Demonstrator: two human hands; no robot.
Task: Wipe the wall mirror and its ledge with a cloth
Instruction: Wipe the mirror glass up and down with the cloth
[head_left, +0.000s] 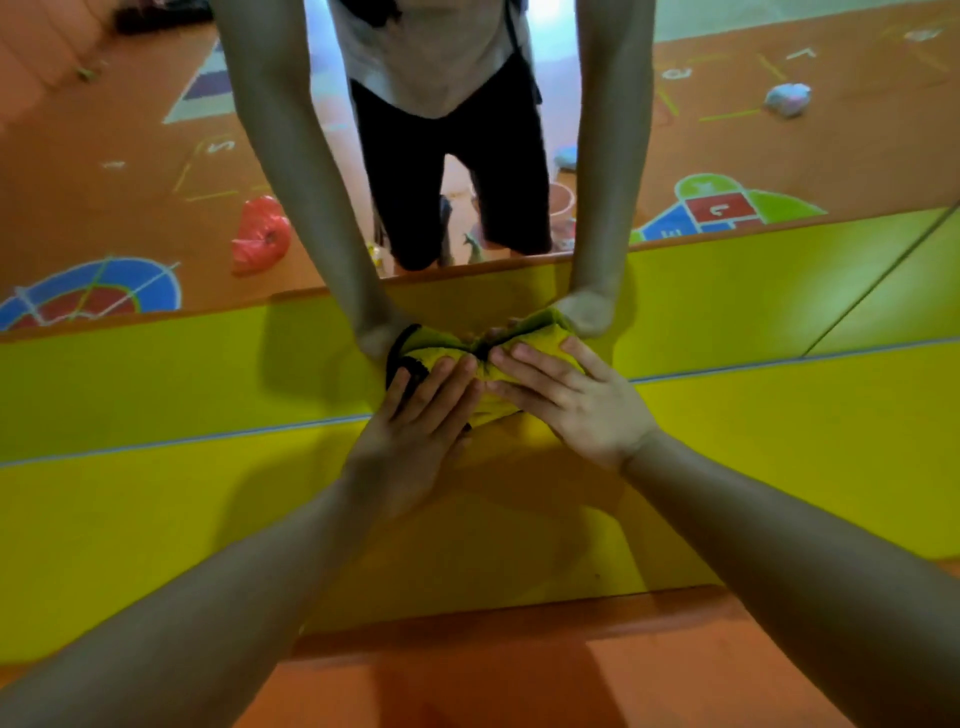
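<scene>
The wall mirror (156, 156) fills the upper half of the head view and reflects me and an orange floor. Below its bottom edge runs the yellow ledge (208, 519). A bunched yellow cloth (501, 408) with black trim sits at the mirror's bottom edge, at centre. My left hand (415, 421) presses on the cloth's left part with straight fingers. My right hand (571, 400) lies on its right part, fingers extended and fingertips close to the left hand's. The hands cover most of the cloth, and their reflection meets them just above.
Orange floor (519, 680) lies below the yellow ledge. The mirror shows a red bag (260, 234), painted floor games (727, 208), a bucket (561, 202) and a crumpled pale bundle (787, 98) behind me. A vertical seam (883, 275) splits the mirror at the right.
</scene>
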